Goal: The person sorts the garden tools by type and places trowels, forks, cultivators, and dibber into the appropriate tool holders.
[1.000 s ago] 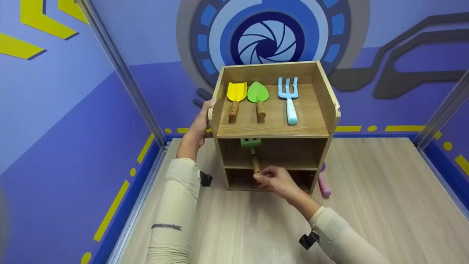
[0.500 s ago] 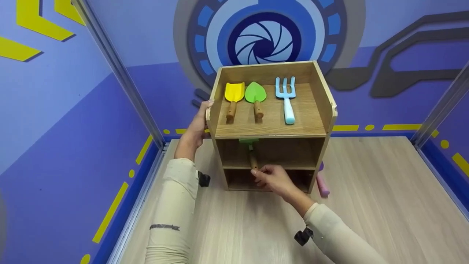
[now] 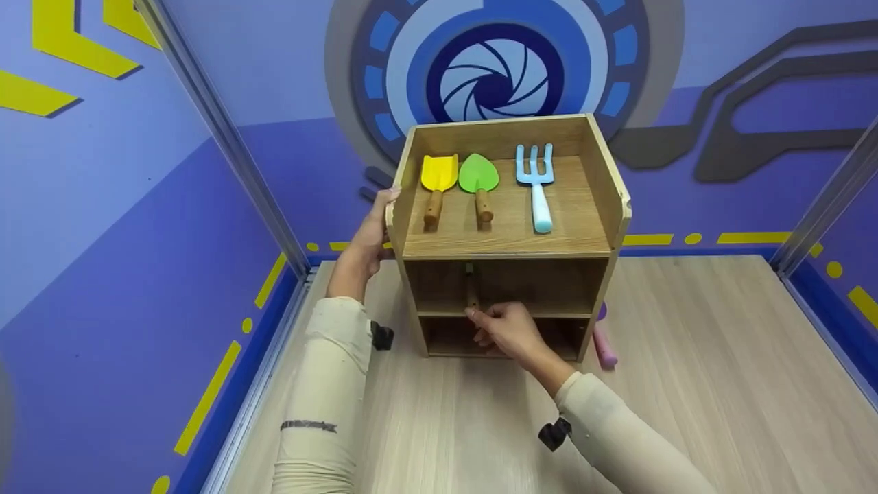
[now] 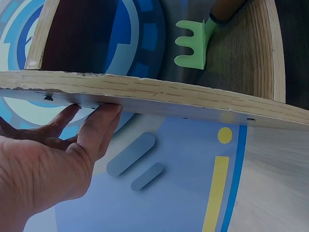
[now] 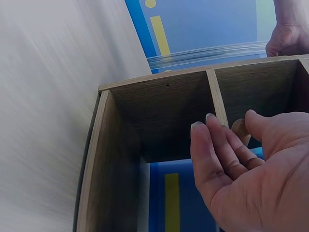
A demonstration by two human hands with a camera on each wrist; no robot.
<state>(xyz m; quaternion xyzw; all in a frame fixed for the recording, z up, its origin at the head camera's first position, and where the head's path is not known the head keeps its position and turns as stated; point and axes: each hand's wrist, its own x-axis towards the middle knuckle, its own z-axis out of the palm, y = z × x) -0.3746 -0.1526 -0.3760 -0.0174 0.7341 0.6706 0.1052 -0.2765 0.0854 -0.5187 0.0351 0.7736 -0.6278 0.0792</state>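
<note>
A small wooden shelf unit stands in front of me. My right hand pinches the wooden handle end of a green toy hand rake at the middle compartment. In the left wrist view the green rake head shows inside it, prongs away from the handle; from the head its prongs are hidden under the top shelf. The right wrist view shows the handle end between thumb and fingers. My left hand rests against the unit's outer left side, its extended fingertips touching the panel.
On the top shelf lie a yellow shovel, a green trowel and a light blue fork. A pink-handled tool lies on the table, partly hidden behind the unit's right side. Patterned walls surround the table.
My right hand has moved slightly forward and up, sliding the rake deeper into the middle compartment until its head went out of the head view. The left hand stays at the unit's side.
</note>
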